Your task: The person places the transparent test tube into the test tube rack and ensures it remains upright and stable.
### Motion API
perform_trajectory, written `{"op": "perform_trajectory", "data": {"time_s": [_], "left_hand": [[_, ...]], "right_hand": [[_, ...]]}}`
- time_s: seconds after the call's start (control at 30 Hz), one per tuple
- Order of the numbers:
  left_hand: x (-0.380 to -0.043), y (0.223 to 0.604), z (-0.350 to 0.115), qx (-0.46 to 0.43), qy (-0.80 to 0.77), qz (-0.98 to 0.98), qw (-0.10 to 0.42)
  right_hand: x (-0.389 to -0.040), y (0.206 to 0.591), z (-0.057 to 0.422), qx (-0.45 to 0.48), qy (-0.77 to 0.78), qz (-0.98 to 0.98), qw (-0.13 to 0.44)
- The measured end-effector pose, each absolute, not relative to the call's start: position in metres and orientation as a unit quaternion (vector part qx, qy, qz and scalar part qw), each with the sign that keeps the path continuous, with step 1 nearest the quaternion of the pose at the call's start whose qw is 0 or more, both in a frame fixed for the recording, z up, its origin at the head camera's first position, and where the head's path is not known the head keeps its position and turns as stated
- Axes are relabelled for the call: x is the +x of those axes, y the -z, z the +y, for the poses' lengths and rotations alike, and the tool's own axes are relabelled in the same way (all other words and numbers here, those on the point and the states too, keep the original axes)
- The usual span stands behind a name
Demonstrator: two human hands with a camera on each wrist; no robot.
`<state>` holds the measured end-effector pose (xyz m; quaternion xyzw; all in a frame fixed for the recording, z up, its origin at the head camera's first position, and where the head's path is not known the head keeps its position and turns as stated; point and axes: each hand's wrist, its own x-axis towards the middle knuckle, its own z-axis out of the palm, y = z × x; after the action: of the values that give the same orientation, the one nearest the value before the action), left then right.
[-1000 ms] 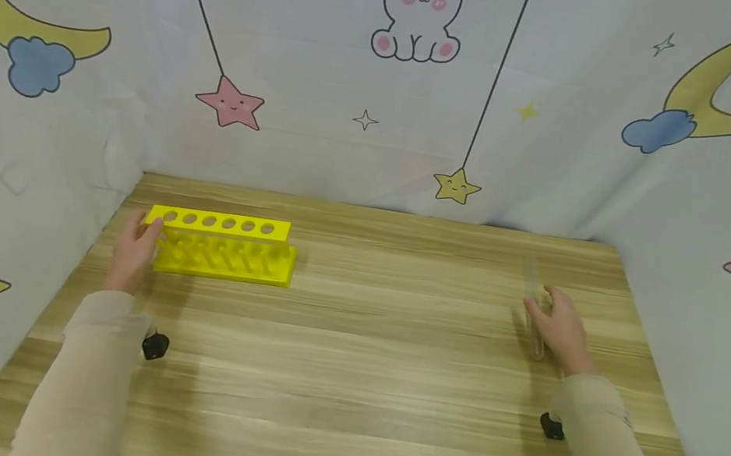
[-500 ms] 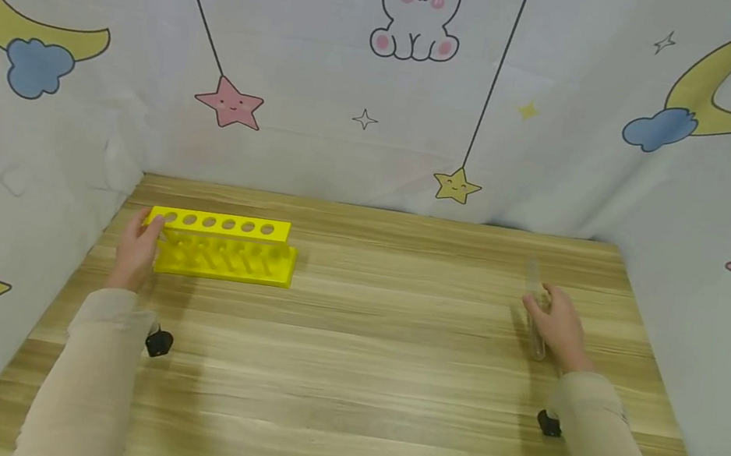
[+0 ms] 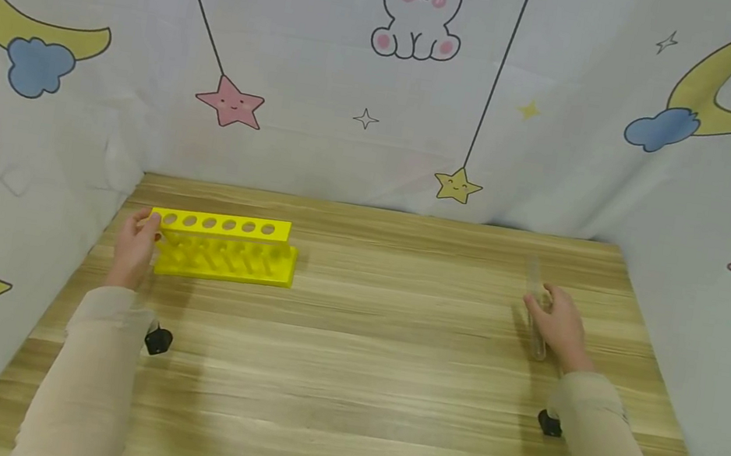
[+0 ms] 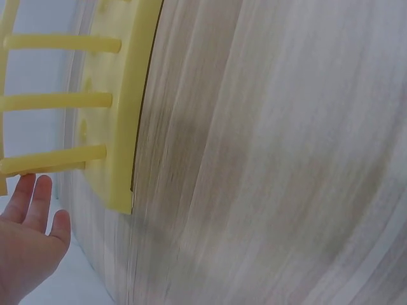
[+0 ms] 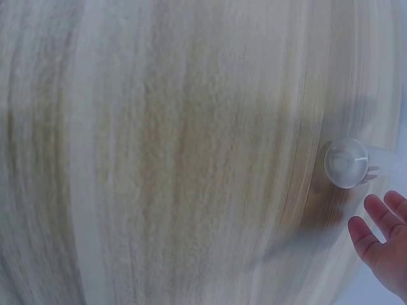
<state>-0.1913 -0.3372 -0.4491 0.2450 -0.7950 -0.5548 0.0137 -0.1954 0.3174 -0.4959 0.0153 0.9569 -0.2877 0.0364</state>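
Note:
A yellow test tube rack (image 3: 224,270) stands upright at the left of the table, its top plate pierced with a row of several holes. My left hand (image 3: 135,247) is at the rack's left end. In the left wrist view the left hand (image 4: 32,241) has its fingers extended, their tips by the rack's end post (image 4: 57,159); contact is hard to tell. On the right, a clear test tube (image 3: 537,342) lies on the wood. Beside it is my right hand (image 3: 562,327), thumb over the tube. The right wrist view shows loose, extended fingers near the tube's rounded end (image 5: 346,163).
The wood-grain table (image 3: 342,382) stretches between the two hands. A white cloth (image 3: 319,158) printed with stars, moons and a rabbit hangs behind it and along both sides. Small black devices (image 3: 158,341) sit by the sleeve cuffs.
My left hand has shifted very slightly at the rack's end, its thumb now nearer the corner of the top plate. The rack has barely moved. The right hand and tube look unchanged.

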Motion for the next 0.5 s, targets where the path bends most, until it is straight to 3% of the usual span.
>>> {"op": "perform_trajectory", "data": {"time_s": [0.5], "left_hand": [[-0.1901,0.4528,-0.3384,0.241,0.510,-0.825,0.029]], "right_hand": [[-0.1950,0.4942,0.3171,0.016,0.289,0.956,0.042]]}}
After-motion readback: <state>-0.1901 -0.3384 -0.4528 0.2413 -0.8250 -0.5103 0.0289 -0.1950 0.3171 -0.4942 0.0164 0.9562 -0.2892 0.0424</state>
